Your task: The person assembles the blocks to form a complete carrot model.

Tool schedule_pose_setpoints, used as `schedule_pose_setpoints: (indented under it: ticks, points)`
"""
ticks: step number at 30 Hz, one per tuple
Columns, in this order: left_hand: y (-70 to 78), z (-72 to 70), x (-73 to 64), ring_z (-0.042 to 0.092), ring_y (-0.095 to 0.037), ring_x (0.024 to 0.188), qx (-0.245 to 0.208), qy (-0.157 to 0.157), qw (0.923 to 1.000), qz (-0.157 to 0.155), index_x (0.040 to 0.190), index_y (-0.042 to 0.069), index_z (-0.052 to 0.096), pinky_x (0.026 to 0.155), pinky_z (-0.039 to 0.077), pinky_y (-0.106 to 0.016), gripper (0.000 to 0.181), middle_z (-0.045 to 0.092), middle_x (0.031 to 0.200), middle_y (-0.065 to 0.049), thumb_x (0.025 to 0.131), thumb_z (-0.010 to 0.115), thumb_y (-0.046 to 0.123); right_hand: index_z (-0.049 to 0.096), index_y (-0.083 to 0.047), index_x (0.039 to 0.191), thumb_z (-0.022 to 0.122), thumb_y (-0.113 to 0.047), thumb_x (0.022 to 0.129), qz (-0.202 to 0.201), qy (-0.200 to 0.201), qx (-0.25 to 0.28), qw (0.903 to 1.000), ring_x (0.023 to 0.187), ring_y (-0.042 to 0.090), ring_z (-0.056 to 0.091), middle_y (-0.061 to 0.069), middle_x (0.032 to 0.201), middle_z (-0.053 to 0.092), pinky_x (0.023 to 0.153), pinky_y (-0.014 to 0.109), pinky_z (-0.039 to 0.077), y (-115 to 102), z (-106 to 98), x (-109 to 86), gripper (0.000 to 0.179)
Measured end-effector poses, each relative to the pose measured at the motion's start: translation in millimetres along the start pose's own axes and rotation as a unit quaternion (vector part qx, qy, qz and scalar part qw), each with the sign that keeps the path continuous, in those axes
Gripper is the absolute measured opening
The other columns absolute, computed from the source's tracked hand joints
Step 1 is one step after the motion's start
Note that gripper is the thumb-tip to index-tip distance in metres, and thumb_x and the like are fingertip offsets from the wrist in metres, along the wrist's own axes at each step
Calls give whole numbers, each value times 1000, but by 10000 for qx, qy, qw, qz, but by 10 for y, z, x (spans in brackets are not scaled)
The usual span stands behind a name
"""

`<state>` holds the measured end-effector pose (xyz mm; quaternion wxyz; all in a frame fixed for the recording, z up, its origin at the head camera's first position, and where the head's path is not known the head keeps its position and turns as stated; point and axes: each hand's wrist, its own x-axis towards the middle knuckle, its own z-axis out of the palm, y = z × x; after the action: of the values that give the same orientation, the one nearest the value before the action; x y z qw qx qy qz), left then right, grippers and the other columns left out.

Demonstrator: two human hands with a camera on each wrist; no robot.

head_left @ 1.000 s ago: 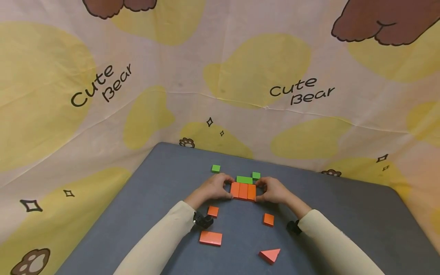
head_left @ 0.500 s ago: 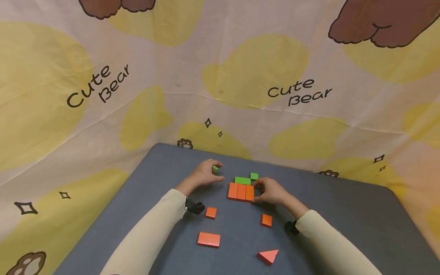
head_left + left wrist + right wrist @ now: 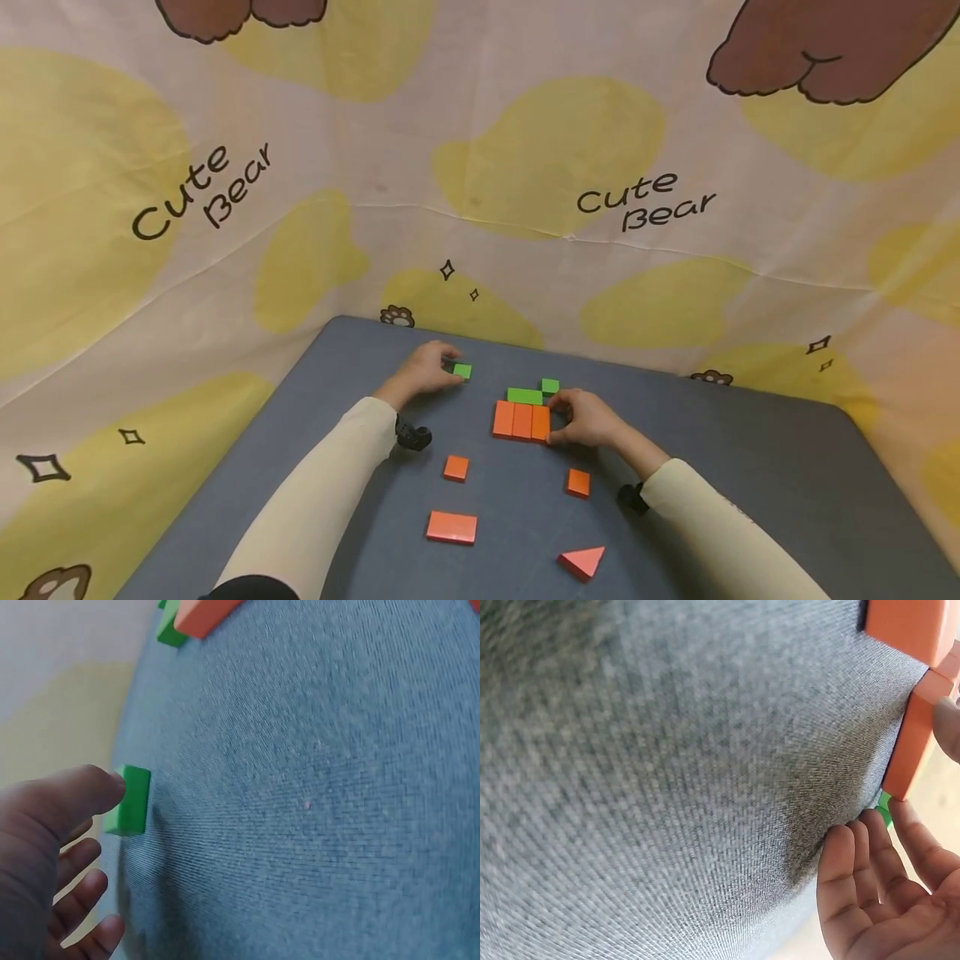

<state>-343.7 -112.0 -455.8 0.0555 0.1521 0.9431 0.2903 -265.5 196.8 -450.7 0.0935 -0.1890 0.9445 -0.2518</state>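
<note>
My left hand (image 3: 420, 372) is at a small green block (image 3: 462, 372) at the far left of the layout. In the left wrist view the thumb tip overlaps the green block's near edge, while the other fingers are loosely bent; a firm pinch is not visible. My right hand (image 3: 588, 417) holds the rightmost orange block (image 3: 540, 423) by its two ends, thumb at the near end and index finger at the far end. That block lies flush beside two more orange blocks (image 3: 512, 419). Behind this row lies a long green block (image 3: 524, 396), with another small green block (image 3: 550, 387) at its right corner.
Nearer on the grey table (image 3: 360, 358) lie two small orange blocks (image 3: 456, 467), one on each side. Closer still are a pink-orange rectangular block (image 3: 452, 527) and a pink triangular block (image 3: 582, 562). A patterned cloth (image 3: 465, 167) hangs behind the table.
My left hand has left the left side of the orange row and moved back and left to the small green block. My right hand has stayed at the row's right side.
</note>
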Motion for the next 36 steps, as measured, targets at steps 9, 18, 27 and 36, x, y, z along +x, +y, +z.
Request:
schedule_pose_setpoints:
  ticks: [9,18,27,36]
  points:
    - [-37,36,-11,55,-30,116,-261,39,9996,-72,116,12,70,96,45,-45,36,63,123,-12,82,73,23,65,-8,111,85,-26,71,50,-42,91,9999,95,21,59,8,107,64,84,41,51,4,18,-3,48]
    - [33,101,8,58,-25,111,-476,36,9986,-233,111,11,72,95,46,-44,30,65,119,-9,83,72,20,65,-8,111,84,-27,71,59,-34,73,10000,94,19,59,7,106,64,83,39,51,14,18,-4,48]
    - [293,245,76,61,-22,103,-678,-35,9977,9,112,15,72,89,50,-40,30,67,115,-5,83,74,24,65,-7,112,84,-25,72,111,-57,123,9998,97,22,60,9,109,64,85,42,51,-1,6,-24,48]
    - [392,371,126,61,-20,103,-701,-97,9974,101,112,15,72,89,51,-38,30,67,115,-5,83,75,23,66,-8,113,85,-26,71,155,-7,114,9998,97,21,60,8,110,65,85,41,51,-46,14,-26,49]
